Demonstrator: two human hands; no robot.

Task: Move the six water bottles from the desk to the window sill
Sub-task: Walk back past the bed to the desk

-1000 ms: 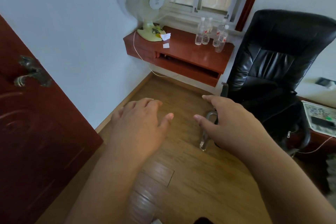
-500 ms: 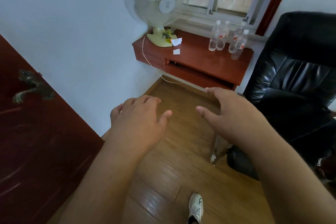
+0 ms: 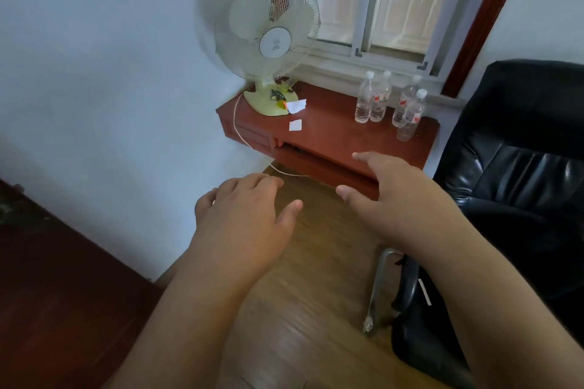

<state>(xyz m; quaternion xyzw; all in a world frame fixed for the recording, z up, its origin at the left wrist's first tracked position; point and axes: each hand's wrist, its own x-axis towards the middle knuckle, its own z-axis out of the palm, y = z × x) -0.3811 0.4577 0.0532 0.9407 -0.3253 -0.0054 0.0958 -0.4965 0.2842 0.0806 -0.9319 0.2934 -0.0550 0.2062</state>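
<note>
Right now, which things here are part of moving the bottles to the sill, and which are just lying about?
Part of the job:
water bottles
desk
window sill
left hand, empty
right hand, empty

Just lying about:
fan
paper scraps
black chair
door

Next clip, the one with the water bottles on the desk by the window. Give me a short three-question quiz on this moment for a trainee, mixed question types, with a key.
1. True or false: the right hand already holds one of the water bottles.
2. Multiple choice: where do the bottles stand? A) on the window sill; B) on the right part of the desk; C) on the floor.
3. Fill in: on the left end of the desk stands a pale ____.

Key
1. False. Both the right hand and the left hand are empty, fingers relaxed, short of the desk.
2. B. They are grouped on the desk, below the sill.
3. Fan, with two paper scraps beside its base.
</note>
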